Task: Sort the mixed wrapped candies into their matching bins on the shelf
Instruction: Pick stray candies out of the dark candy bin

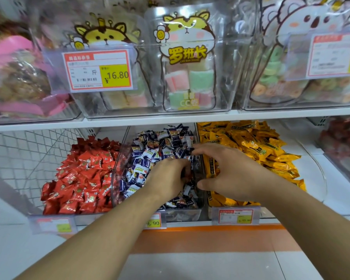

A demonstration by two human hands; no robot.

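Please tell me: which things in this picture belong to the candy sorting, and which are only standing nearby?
Part of the job: left hand, right hand, blue-and-white candies, red candies, yellow candies.

Only nearby: marshmallow bags on the upper shelf, ring gummies, 16.80 price tag.

Open tops leave the red candy bin [79, 174] at 9 o'clock and yellow candy bin [251, 154] at 3 o'clock reachable; the upper shelf [129, 121] at 12 o'clock limits headroom, clear dividers [199, 158] wall the middle bin
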